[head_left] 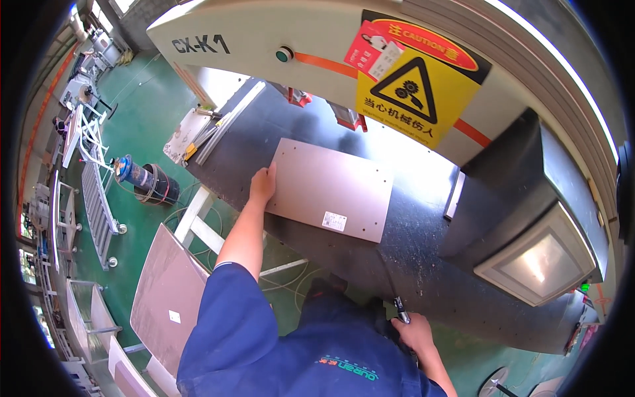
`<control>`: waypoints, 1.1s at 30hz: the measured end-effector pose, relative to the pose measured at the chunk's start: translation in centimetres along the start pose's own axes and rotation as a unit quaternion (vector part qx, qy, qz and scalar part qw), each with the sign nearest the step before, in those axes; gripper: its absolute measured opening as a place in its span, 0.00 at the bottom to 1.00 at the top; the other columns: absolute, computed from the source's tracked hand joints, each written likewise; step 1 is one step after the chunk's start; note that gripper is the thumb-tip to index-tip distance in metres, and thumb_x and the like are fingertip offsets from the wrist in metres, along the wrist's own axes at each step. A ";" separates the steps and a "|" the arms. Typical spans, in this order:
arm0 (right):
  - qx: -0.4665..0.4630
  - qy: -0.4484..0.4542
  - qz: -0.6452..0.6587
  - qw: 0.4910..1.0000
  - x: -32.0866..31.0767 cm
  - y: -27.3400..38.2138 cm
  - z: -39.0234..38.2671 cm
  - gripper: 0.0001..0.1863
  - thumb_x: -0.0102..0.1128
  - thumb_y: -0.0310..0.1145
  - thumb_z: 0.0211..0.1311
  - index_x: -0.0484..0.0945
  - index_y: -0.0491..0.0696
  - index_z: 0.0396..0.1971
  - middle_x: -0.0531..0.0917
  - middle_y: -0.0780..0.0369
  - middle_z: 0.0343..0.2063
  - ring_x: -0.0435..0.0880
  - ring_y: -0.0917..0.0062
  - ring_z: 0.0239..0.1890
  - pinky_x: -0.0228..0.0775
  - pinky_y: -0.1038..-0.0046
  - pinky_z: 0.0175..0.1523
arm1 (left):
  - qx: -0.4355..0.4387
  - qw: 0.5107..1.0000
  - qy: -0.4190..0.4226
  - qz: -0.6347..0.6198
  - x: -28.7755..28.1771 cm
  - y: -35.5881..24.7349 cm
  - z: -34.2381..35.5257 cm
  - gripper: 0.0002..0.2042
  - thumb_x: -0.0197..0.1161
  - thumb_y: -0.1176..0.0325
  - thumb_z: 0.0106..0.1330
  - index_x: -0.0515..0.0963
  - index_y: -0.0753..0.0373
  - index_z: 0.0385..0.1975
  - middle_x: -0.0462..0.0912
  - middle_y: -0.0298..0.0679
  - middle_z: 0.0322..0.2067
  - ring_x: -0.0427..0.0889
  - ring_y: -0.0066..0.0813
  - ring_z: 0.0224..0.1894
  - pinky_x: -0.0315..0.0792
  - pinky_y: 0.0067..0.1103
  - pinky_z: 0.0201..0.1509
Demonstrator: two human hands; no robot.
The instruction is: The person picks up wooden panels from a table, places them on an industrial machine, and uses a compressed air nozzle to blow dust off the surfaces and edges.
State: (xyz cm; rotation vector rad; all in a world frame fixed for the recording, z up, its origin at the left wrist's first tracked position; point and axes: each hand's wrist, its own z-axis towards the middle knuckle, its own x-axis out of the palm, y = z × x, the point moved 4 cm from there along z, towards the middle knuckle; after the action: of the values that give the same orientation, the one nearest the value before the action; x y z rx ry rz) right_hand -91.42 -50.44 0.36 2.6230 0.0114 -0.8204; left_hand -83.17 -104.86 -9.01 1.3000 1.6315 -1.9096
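A flat pinkish-brown rectangular panel point(324, 185) lies on the dark machine table point(423, 298). Small holes run near its ends, and a white label is stuck by its near edge. My left hand point(263, 184) grips the panel's left edge, with the thumb on top and some fingers hidden. Low on the right, close to my body, my right hand point(413, 332) is closed around an air blow gun point(401, 308). Its thin dark nozzle points up toward the panel's near right corner.
A large beige machine point(258, 40) with a yellow warning sign spans the far side. Its black housing with a lit screen point(537, 258) stands at right. Metal strips point(231, 119) lie at the table's far left. Another panel point(169, 291) leans at lower left, near a carts row.
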 end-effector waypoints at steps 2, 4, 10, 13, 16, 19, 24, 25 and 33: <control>0.012 -0.012 0.027 0.999 0.0 0.4 0.5 0.19 0.58 0.49 0.51 0.82 0.46 0.26 0.82 0.49 0.29 0.80 0.51 0.38 0.71 0.55 0.43 | 0.024 0.999 -0.021 0.009 0.1 -0.6 2.2 0.25 0.47 0.48 0.69 0.78 0.68 0.36 0.80 0.59 0.38 0.76 0.59 0.46 0.68 0.42 0.51; -0.006 -0.023 0.031 0.999 0.0 1.1 0.8 0.19 0.59 0.48 0.52 0.80 0.44 0.24 0.82 0.51 0.24 0.82 0.53 0.32 0.71 0.57 0.39 | 0.069 0.991 -0.071 0.089 0.5 -1.2 3.5 0.23 0.50 0.49 0.67 0.77 0.67 0.38 0.79 0.58 0.40 0.75 0.59 0.47 0.68 0.42 0.52; 0.062 -0.019 0.116 0.991 -0.7 3.0 0.5 0.17 0.59 0.44 0.55 0.79 0.44 0.22 0.79 0.58 0.12 0.82 0.67 0.18 0.72 0.66 0.31 | 0.306 0.940 -0.056 0.139 0.8 -6.2 1.4 0.26 0.62 0.50 0.59 0.71 0.61 0.53 0.64 0.54 0.58 0.61 0.60 0.59 0.59 0.45 0.60; 0.088 -0.016 0.100 0.991 -0.8 2.9 1.3 0.16 0.58 0.44 0.56 0.79 0.45 0.23 0.80 0.59 0.13 0.83 0.68 0.19 0.73 0.67 0.32 | 0.368 0.914 0.113 0.125 2.6 -7.9 -3.8 0.37 0.69 0.46 0.51 0.65 0.55 0.60 0.55 0.54 0.64 0.53 0.62 0.65 0.51 0.50 0.65; 0.062 -0.035 0.103 0.992 -0.9 3.9 2.4 0.16 0.58 0.44 0.56 0.79 0.45 0.25 0.80 0.59 0.13 0.83 0.69 0.19 0.72 0.68 0.31 | 0.366 0.900 0.147 0.183 3.4 -7.4 -4.1 0.47 0.72 0.43 0.44 0.59 0.49 0.66 0.48 0.53 0.68 0.46 0.64 0.69 0.44 0.54 0.67; 0.060 -0.019 0.113 0.992 -1.3 5.7 2.9 0.15 0.58 0.43 0.56 0.79 0.45 0.27 0.81 0.60 0.14 0.83 0.71 0.19 0.72 0.68 0.31 | 0.345 0.908 0.145 0.187 4.2 -7.5 -1.9 0.50 0.72 0.41 0.42 0.56 0.45 0.68 0.47 0.51 0.69 0.42 0.64 0.70 0.41 0.56 0.68; 0.053 -0.010 0.112 0.992 -0.9 7.0 3.6 0.15 0.59 0.43 0.57 0.79 0.45 0.28 0.80 0.60 0.14 0.82 0.72 0.18 0.71 0.69 0.30 | 0.273 0.943 0.087 0.169 5.9 -8.2 2.5 0.43 0.72 0.46 0.45 0.63 0.45 0.65 0.54 0.50 0.66 0.48 0.57 0.69 0.42 0.52 0.69; 0.053 -0.007 0.117 0.992 -0.9 7.1 3.5 0.15 0.59 0.43 0.57 0.79 0.44 0.28 0.80 0.60 0.14 0.82 0.72 0.18 0.71 0.69 0.30 | 0.261 0.947 0.066 0.177 6.1 -8.6 3.2 0.39 0.71 0.48 0.48 0.65 0.46 0.63 0.56 0.50 0.65 0.50 0.55 0.68 0.43 0.52 0.69; 0.060 -0.025 0.160 0.985 -0.4 6.2 3.3 0.12 0.61 0.34 0.56 0.76 0.39 0.24 0.77 0.60 0.12 0.77 0.77 0.14 0.66 0.73 0.22 | 0.272 0.948 0.067 0.154 7.0 -9.9 8.3 0.36 0.71 0.47 0.49 0.69 0.49 0.60 0.54 0.51 0.66 0.45 0.56 0.70 0.40 0.57 0.68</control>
State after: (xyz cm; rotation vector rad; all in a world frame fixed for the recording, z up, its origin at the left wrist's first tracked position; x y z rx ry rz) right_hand -92.80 -57.35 0.29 2.6138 -0.4750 -0.7917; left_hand -97.72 -107.17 -8.89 1.8001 0.8897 -2.1784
